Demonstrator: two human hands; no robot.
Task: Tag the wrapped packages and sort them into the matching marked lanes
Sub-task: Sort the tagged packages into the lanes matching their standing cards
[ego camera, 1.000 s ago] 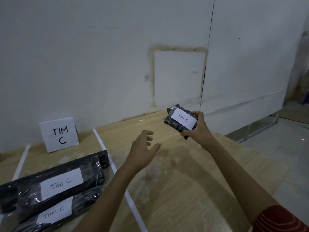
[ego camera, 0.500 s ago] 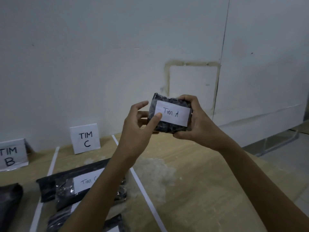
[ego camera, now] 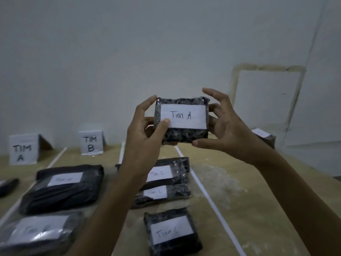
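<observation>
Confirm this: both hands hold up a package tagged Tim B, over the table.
Not quite. The head view shows the tag reads Tim A, not Tim B. The left hand and right hand do hold the package up over the table.

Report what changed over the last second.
The left grip, empty before, took hold of the black plastic-wrapped package labelled Tim A, joining the right grip, which keeps holding it. Together they carried it leftwards, toward the marked lanes. The tagged black packages lying on the wooden table stayed put.
</observation>
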